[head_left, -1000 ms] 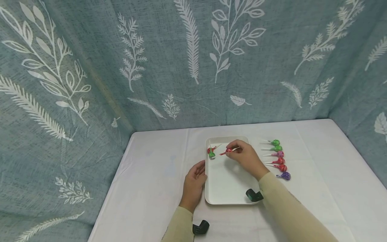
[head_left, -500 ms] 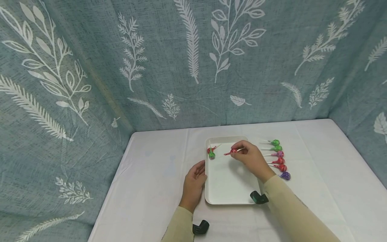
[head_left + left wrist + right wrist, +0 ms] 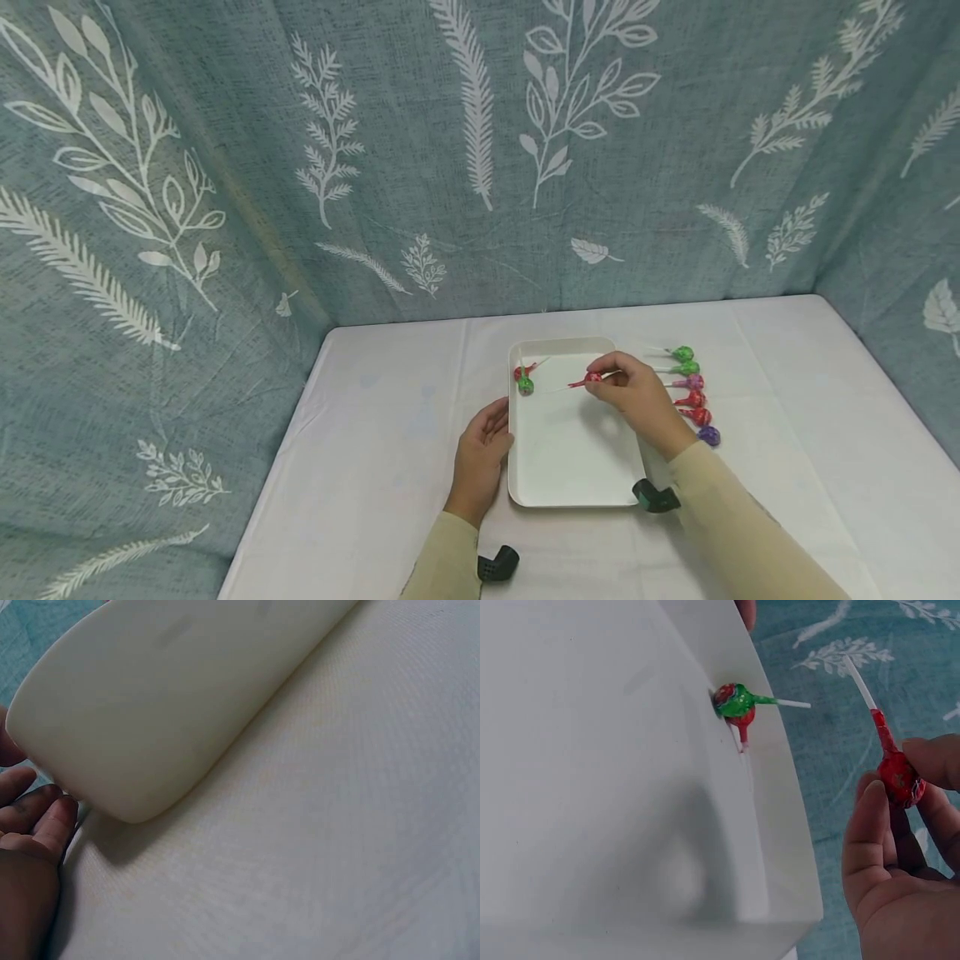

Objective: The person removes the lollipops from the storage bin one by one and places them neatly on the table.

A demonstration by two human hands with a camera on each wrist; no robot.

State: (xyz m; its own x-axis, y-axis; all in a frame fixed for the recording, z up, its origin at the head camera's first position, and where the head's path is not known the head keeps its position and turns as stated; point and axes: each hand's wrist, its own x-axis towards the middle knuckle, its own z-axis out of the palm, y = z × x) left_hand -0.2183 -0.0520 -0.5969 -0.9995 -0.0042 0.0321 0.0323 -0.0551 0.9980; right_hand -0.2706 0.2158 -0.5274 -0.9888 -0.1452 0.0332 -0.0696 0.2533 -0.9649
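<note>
a: where's the held red lollipop?

b: take the middle of the white tray as the centre of the clock, seen from the head view. it's up over the tray, between twelve and one, with its stick pointing to nine.

a: and the hands?

b: the right hand is at about two o'clock, thumb and fingers pinching the lollipop by its wrapped head, so nearly closed. the left hand is fairly open, fingers loosely bent and resting against the tray's edge between eight and nine.

a: what's lying in the tray?

b: two lollipops near ten o'clock, a green one partly covering a red one. the green stick points to twelve, the red one to about two.

a: what about outside it?

b: a row on the white surface, running from two o'clock round to three: two green lollipops, a pink lollipop, two red lollipops and a purple lollipop. some of their sticks are hidden by the right hand and arm.

a: and beyond the surface?

b: a blue-green curtain with white leaf prints, at twelve o'clock.
</note>
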